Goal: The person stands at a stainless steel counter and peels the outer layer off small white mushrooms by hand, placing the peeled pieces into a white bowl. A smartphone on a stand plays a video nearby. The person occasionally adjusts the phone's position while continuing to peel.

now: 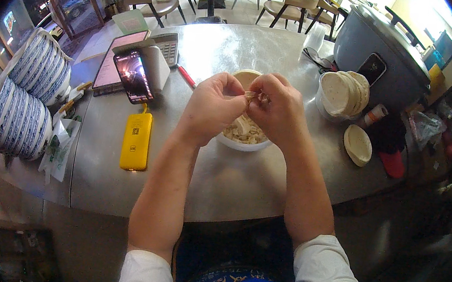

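Observation:
My left hand (216, 108) and my right hand (277, 109) meet above a white bowl (243, 146). Between their fingertips they pinch a small pale piece of food (250, 95), mostly hidden by the fingers. Inside the bowl lie many torn, pale-brown food pieces (248, 132); whether these are bread or meat I cannot tell. Just beyond the hands, the edge of a round beige thing (247, 75) shows, partly covered by them.
Right of the hands, round flatbreads (342, 93) fill a clear tub, near a small pale dish-like piece (357, 145) and a large grey cooker (380, 54). At left are a yellow power bank (136, 141), a lit phone (133, 76), a calculator (167, 48) and stacked patterned bowls (19, 119).

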A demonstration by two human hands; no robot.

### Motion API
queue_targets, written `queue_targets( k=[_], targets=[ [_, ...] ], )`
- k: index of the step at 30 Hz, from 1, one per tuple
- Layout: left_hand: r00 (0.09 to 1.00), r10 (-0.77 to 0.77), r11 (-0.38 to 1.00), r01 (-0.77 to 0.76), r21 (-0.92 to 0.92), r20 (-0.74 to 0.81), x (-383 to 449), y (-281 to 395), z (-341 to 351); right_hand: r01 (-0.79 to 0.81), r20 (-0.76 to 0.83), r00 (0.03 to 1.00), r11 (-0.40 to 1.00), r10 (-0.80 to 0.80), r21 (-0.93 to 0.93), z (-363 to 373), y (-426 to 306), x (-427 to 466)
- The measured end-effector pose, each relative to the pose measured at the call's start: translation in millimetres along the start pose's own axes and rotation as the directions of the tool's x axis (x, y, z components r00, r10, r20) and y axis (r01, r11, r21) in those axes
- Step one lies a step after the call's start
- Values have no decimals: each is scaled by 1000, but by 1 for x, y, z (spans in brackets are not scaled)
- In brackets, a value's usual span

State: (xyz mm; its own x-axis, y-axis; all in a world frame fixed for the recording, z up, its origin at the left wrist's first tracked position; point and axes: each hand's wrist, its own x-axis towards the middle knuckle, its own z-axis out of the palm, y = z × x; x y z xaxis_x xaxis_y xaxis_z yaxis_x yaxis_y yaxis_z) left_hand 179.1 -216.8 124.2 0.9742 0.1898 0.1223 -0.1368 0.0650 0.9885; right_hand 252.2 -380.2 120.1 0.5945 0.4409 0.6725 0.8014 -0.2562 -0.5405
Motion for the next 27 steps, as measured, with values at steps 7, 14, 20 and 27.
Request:
queue_targets(
  k=[7,14,20,27],
  targets=[
    [990,109,983,-121,-138,-92,-1,-1,3,-354,157,932,728,327,587,-1,-3,4],
    [992,110,991,-114,-70,-56,1,-3,0,-338,211,941,781,265,525,2,-9,0],
    [995,82,994,-78,79,-48,0,-4,-2,-95,66,994,983,85,158,3,-9,-1],
    [994,101,995,-101,9,-43,0,-3,3,-104,-14,994,994,104,40,-2,-3,0]
  ],
)
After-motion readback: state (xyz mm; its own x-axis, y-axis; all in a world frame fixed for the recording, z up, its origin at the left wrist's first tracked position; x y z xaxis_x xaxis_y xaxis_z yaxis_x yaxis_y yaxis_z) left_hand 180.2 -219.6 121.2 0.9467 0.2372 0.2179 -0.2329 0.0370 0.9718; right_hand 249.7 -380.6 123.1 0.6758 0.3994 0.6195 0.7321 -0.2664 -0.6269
